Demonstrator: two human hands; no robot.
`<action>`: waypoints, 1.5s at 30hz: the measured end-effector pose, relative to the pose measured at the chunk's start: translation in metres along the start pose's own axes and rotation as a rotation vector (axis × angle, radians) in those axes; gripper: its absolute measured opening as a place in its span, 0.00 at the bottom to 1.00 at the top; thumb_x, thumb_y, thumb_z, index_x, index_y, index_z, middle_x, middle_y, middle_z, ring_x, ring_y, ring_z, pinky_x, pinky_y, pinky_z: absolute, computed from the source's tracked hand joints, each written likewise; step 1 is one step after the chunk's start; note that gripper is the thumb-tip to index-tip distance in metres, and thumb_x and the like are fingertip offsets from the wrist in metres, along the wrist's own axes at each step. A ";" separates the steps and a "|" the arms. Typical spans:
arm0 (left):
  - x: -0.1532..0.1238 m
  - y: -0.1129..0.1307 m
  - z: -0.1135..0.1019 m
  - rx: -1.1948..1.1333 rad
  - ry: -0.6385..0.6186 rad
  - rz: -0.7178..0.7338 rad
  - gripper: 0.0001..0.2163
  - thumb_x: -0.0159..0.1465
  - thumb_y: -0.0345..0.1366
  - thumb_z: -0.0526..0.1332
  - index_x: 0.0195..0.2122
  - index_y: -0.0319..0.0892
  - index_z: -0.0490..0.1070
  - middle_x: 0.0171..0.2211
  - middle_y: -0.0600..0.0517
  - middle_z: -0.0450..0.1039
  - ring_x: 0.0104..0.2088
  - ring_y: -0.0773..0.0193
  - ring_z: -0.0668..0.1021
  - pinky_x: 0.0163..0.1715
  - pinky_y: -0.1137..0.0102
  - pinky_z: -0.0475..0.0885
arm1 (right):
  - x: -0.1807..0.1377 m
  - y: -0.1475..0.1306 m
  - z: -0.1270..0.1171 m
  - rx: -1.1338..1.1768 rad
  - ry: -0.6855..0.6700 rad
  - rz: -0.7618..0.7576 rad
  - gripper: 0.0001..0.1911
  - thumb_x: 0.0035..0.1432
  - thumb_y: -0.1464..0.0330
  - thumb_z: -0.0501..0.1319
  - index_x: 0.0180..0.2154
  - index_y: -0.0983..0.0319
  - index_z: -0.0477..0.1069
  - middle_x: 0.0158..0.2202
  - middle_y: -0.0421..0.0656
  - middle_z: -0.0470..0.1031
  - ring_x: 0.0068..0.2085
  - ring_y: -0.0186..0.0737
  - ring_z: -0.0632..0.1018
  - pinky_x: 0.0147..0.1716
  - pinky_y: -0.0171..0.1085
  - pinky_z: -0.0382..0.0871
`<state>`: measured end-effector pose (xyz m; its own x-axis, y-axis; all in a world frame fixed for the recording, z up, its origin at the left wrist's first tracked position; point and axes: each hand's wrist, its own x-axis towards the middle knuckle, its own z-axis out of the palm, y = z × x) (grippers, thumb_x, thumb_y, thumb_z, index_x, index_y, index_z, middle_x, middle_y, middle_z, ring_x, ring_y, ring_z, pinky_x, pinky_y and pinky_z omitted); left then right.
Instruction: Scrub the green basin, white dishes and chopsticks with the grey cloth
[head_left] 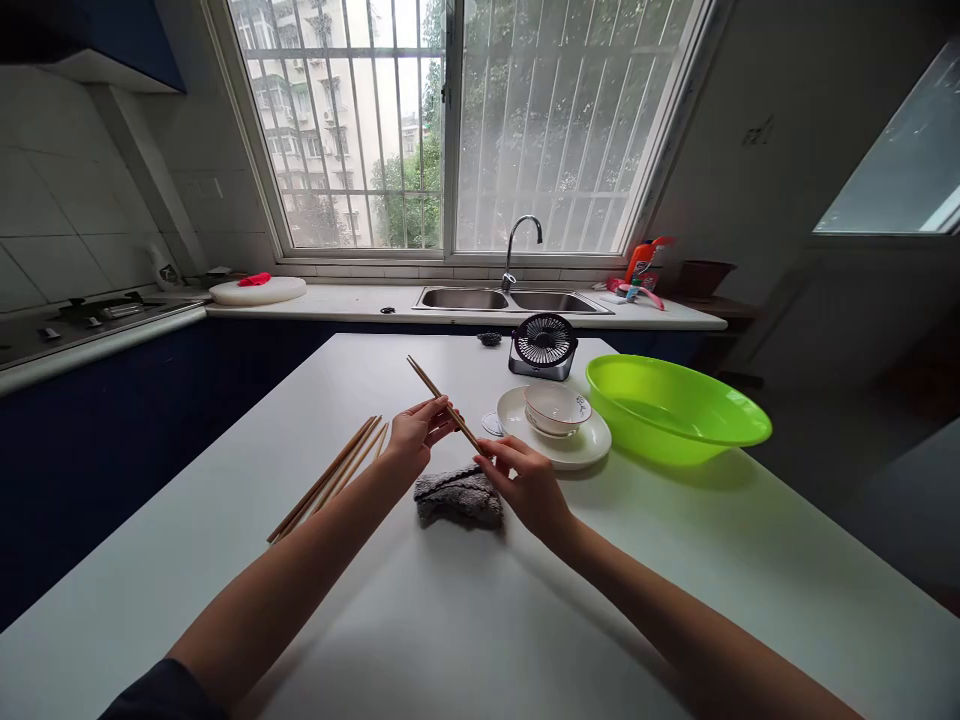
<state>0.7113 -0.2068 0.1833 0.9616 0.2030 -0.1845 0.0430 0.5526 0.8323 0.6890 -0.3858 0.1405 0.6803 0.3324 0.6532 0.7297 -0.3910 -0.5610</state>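
Observation:
Both my hands pinch a pair of wooden chopsticks (435,385) that slants up to the far left over the white table (420,620). My left hand (414,432) grips them near the middle, fingers closed. My right hand (525,482) is closed on their near end. Just below the hands a grey cloth (459,497) lies crumpled on the table. Several more chopsticks (330,480) lie in a loose bundle to the left of my left hand.
A white bowl (556,409) sits on a white plate (562,450) right of the hands, beside a green basin (675,405) holding water. A small black fan (544,346) stands behind them. A sink (510,299) with tap lies under the window; a stove (82,320) at left.

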 end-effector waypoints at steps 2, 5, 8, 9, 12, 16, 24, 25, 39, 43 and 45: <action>0.005 -0.007 0.009 0.005 -0.006 -0.021 0.04 0.59 0.25 0.67 0.27 0.34 0.75 0.24 0.50 0.76 0.28 0.65 0.81 0.43 0.65 0.80 | -0.004 0.004 -0.006 -0.021 0.039 -0.021 0.12 0.66 0.66 0.58 0.45 0.60 0.79 0.34 0.44 0.77 0.28 0.36 0.77 0.31 0.35 0.75; 0.013 -0.019 0.022 0.030 -0.027 -0.047 0.06 0.56 0.25 0.70 0.26 0.34 0.74 0.24 0.49 0.76 0.27 0.65 0.81 0.43 0.64 0.80 | -0.010 0.011 -0.016 -0.075 0.083 -0.051 0.13 0.66 0.67 0.57 0.46 0.59 0.79 0.34 0.45 0.77 0.29 0.38 0.78 0.30 0.35 0.75; 0.021 -0.030 0.035 0.089 -0.054 -0.067 0.07 0.54 0.26 0.72 0.25 0.34 0.74 0.24 0.48 0.77 0.26 0.64 0.81 0.42 0.62 0.80 | -0.016 0.019 -0.028 -0.143 0.104 -0.057 0.13 0.66 0.68 0.56 0.44 0.59 0.80 0.33 0.45 0.78 0.31 0.38 0.79 0.32 0.36 0.76; 0.023 -0.034 0.039 0.115 -0.060 -0.072 0.07 0.53 0.26 0.73 0.26 0.34 0.74 0.24 0.47 0.77 0.25 0.63 0.81 0.41 0.61 0.80 | -0.018 0.021 -0.032 -0.164 0.106 -0.055 0.13 0.67 0.68 0.56 0.44 0.59 0.80 0.34 0.45 0.78 0.31 0.39 0.79 0.33 0.35 0.76; 0.032 -0.043 0.050 0.204 -0.069 -0.076 0.10 0.52 0.27 0.74 0.33 0.33 0.76 0.24 0.47 0.77 0.24 0.62 0.80 0.38 0.61 0.80 | -0.022 0.030 -0.041 -0.256 0.105 -0.077 0.13 0.67 0.69 0.55 0.43 0.59 0.80 0.34 0.45 0.77 0.33 0.39 0.79 0.33 0.35 0.77; 0.044 -0.054 0.064 0.350 -0.066 -0.052 0.25 0.50 0.29 0.76 0.48 0.31 0.72 0.24 0.47 0.77 0.24 0.60 0.80 0.34 0.61 0.79 | -0.024 0.042 -0.047 -0.472 0.074 -0.192 0.15 0.69 0.70 0.53 0.44 0.63 0.79 0.34 0.48 0.77 0.33 0.40 0.79 0.35 0.37 0.76; 0.070 -0.066 0.073 0.849 -0.095 0.138 0.10 0.49 0.33 0.75 0.30 0.37 0.79 0.29 0.46 0.80 0.34 0.58 0.81 0.34 0.69 0.72 | -0.022 0.061 -0.052 -0.855 -0.014 -0.362 0.16 0.68 0.76 0.51 0.42 0.66 0.78 0.31 0.48 0.76 0.32 0.41 0.76 0.30 0.36 0.72; 0.071 -0.066 0.074 0.916 -0.105 0.166 0.08 0.49 0.34 0.75 0.29 0.38 0.80 0.30 0.46 0.81 0.36 0.57 0.81 0.36 0.69 0.71 | -0.022 0.062 -0.052 -0.888 -0.011 -0.383 0.16 0.68 0.77 0.51 0.41 0.67 0.78 0.31 0.48 0.76 0.31 0.41 0.76 0.30 0.36 0.72; 0.071 -0.067 0.077 1.540 -0.359 0.502 0.06 0.63 0.38 0.67 0.40 0.49 0.83 0.47 0.50 0.81 0.53 0.52 0.76 0.55 0.61 0.66 | -0.029 0.078 -0.045 -1.010 -0.090 -0.393 0.13 0.64 0.80 0.53 0.33 0.68 0.75 0.28 0.47 0.70 0.31 0.41 0.70 0.27 0.39 0.64; 0.071 -0.069 0.072 1.599 -0.453 0.592 0.08 0.67 0.37 0.63 0.44 0.51 0.82 0.53 0.53 0.79 0.55 0.53 0.74 0.58 0.57 0.64 | -0.031 0.080 -0.045 -0.992 -0.142 -0.356 0.13 0.63 0.80 0.52 0.38 0.69 0.75 0.31 0.49 0.71 0.33 0.43 0.70 0.30 0.40 0.66; 0.072 -0.070 0.070 1.621 -0.494 0.618 0.10 0.68 0.36 0.62 0.47 0.53 0.80 0.54 0.54 0.78 0.55 0.54 0.74 0.58 0.57 0.64 | -0.031 0.080 -0.045 -0.979 -0.147 -0.354 0.13 0.62 0.80 0.52 0.41 0.70 0.75 0.31 0.49 0.72 0.34 0.44 0.71 0.31 0.40 0.67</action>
<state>0.7961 -0.2881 0.1483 0.9101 -0.3500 0.2220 -0.4123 -0.8191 0.3989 0.7231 -0.4660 0.0983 0.4884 0.6384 0.5949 0.5584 -0.7526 0.3491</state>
